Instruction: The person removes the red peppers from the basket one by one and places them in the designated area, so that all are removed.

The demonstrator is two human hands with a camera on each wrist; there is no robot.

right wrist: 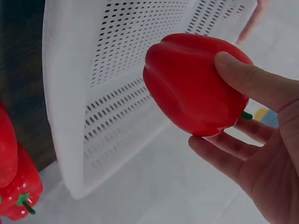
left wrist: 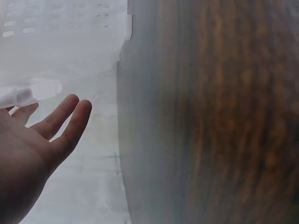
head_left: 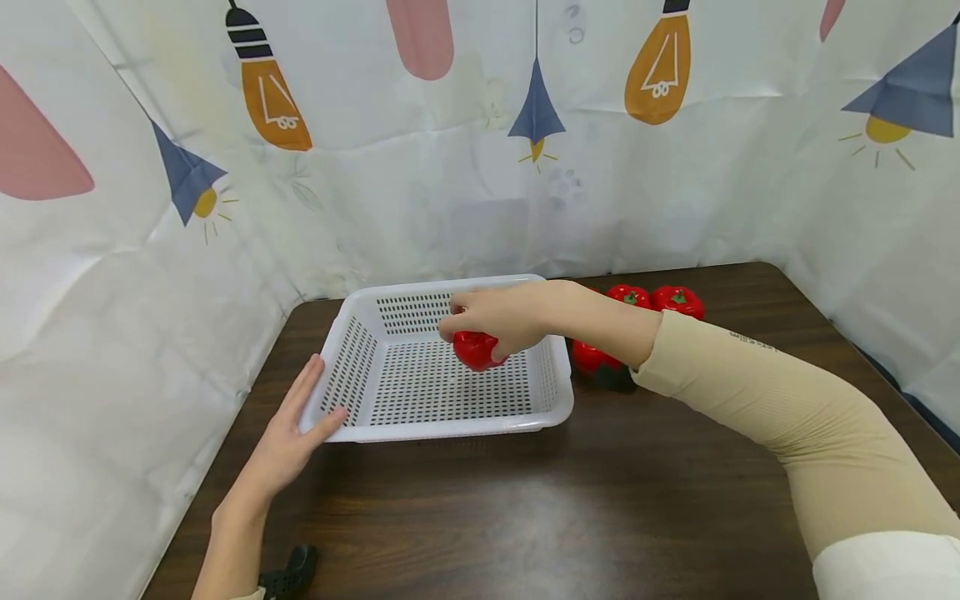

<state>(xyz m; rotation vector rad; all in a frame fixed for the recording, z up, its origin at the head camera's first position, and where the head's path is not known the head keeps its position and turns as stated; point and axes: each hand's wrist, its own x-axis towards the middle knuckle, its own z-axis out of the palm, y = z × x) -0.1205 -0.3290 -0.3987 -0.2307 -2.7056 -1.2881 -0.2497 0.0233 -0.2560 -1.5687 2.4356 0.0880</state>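
Note:
My right hand (head_left: 517,312) holds a red bell pepper (head_left: 474,350) over the inside of a white perforated plastic basket (head_left: 450,428). In the right wrist view, the thumb lies on the side of the pepper (right wrist: 194,84) and the other fingers support it near its green stem. At the basket's front left corner is my left hand (head_left: 288,425), thumb at the front rim and fingers stretched along the outer left side. The left wrist view shows those fingers (left wrist: 70,133) straight and spread beside the white wall.
Several more red bell peppers (head_left: 678,301) sit on the dark wooden table (head_left: 480,517) right of the basket, partly hidden by my right forearm. A white curtain (head_left: 420,183) printed with lamps hangs behind and along the sides. A black wrist device (head_left: 294,575) is at my left forearm.

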